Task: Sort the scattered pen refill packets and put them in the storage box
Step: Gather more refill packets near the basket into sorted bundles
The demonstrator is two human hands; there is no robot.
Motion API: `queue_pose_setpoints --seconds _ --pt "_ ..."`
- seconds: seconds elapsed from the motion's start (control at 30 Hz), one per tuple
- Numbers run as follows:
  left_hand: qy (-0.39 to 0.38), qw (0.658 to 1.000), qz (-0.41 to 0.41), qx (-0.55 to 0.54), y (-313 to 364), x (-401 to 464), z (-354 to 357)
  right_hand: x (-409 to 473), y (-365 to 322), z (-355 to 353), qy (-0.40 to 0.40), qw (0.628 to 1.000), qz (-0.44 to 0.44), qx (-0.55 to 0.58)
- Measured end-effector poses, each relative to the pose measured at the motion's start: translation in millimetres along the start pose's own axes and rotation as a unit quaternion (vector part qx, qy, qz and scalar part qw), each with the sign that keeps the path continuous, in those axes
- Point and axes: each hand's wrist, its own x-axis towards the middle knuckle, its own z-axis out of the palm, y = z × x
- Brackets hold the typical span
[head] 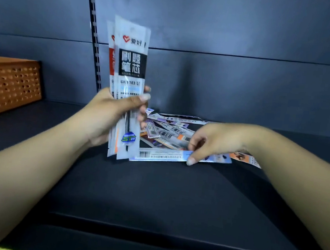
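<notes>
My left hand grips an upright stack of pen refill packets, the front one white with a black label and a red heart logo. Behind and right of it, several more packets lie scattered in a pile on the dark shelf. My right hand rests on that pile, its thumb and fingers pinching a long blue-and-white packet that lies flat at the pile's front edge. The orange perforated storage box stands at the far left of the shelf.
The dark shelf surface runs toward me and ends at a front lip. A slotted metal upright rises behind the held stack. The grey back panel closes the rear.
</notes>
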Motion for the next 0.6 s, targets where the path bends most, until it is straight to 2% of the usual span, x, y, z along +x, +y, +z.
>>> queue_pose_setpoints --seconds 0.17,0.27,0.4,0.5,0.6 --pt "-0.017 1.000 -0.002 0.019 20 15 -17 -16 2 -30 0.040 0.996 0.006 0.081" --pt "0.003 0.998 -0.017 0.064 18 26 -25 -11 0 -40 0.111 0.987 0.008 0.119" --pt "0.015 0.997 -0.041 0.056 12 45 -31 2 5 -42 0.175 0.979 0.041 0.101" --pt "-0.024 0.997 -0.071 0.027 0 51 -21 0 19 -40 0.182 0.976 0.073 0.095" --pt "-0.080 0.992 -0.098 0.007 -10 49 -3 -13 36 -33 0.114 0.984 0.124 0.050"
